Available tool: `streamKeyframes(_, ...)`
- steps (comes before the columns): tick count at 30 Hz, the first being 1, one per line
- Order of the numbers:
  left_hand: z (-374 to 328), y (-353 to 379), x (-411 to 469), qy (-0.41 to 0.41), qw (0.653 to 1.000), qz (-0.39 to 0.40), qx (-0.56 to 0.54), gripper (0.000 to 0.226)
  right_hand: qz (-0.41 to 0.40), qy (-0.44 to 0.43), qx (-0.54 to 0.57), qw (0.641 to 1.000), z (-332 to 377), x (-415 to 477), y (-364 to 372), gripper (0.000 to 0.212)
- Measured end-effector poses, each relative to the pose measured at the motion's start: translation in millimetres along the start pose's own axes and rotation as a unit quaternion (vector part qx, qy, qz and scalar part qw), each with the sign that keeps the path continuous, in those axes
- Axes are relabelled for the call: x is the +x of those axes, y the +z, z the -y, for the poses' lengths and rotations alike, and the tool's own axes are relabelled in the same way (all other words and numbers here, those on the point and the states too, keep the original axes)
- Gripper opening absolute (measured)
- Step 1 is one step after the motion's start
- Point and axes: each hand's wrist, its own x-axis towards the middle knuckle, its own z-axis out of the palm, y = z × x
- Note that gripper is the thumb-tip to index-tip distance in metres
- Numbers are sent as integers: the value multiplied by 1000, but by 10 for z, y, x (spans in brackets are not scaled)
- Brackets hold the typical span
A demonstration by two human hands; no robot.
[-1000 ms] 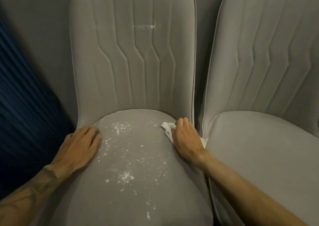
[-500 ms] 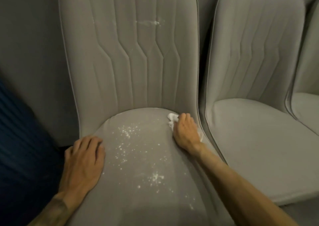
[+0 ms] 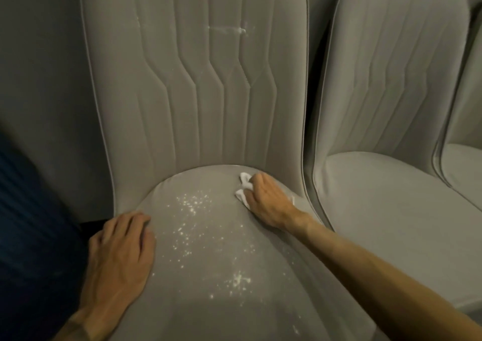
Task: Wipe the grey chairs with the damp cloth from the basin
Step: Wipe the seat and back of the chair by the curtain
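A grey padded chair (image 3: 198, 85) fills the middle of the view. White powdery specks (image 3: 193, 205) are scattered over its seat, and a white smear (image 3: 234, 30) marks the backrest. My right hand (image 3: 266, 200) presses a small white cloth (image 3: 243, 185) onto the seat's back right corner, with most of the cloth hidden under the palm. My left hand (image 3: 120, 257) lies flat with fingers apart on the seat's left edge, holding nothing.
A second grey chair (image 3: 386, 184) stands close on the right, and the edge of a third chair (image 3: 464, 163) shows at the far right. A dark blue ribbed surface (image 3: 28, 236) is at the left. A grey wall (image 3: 39, 80) is behind.
The view has pulled back and shifted right, bringing the third chair into sight. My right hand with the cloth has stayed at the seat's back right corner, and my left hand has kept to the left edge.
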Motion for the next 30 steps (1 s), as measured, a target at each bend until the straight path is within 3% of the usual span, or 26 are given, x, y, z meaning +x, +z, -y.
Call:
streamKeyframes(2,0,12,-6,1,1000,2,2,37,14,17,-19,1000,-174,-7,-88,35)
streamKeyframes(4,12,16,-15,1,1000,-2,0,38,-24,83,-44,995,-215,68,-101,34)
streamKeyframes(6,17,32,-12,2,1000,-9,0,37,-44,94,-53,993,-35,168,-10,36)
streamKeyframes(8,15,51,-12,0,1000,-10,2,37,-35,4,-7,999,265,189,142,39)
streamKeyframes(10,14,63,0,1,1000,-7,1,37,-22,-103,39,994,468,56,252,30)
streamKeyframes(12,30,58,9,0,1000,-8,0,38,-27,-156,44,986,375,2,181,22)
streamKeyframes(14,43,52,1,-2,1000,-6,0,41,-21,-98,15,995,150,94,49,27)
streamKeyframes(16,47,50,-8,-4,1000,-4,-1,42,-24,26,-57,998,-60,266,-29,36)
streamKeyframes(18,46,56,-6,-2,1000,-2,2,39,-35,65,-73,995,1,352,28,39)
streamKeyframes(22,36,56,-1,-2,1000,-4,-3,34,-9,-143,11,990,422,113,298,38)
streamKeyframes(24,52,59,1,1,1000,-3,-3,35,-1,-189,24,982,313,118,192,29)
streamKeyframes(26,62,61,-5,2,1000,-10,-2,35,0,-128,9,992,128,256,80,31)
streamKeyframes(28,55,55,-14,3,1000,-15,1,33,-22,-3,-41,999,5,408,54,34)
streamKeyframes(30,49,62,-19,5,1000,-15,-1,33,-31,10,-33,999,175,417,124,35)
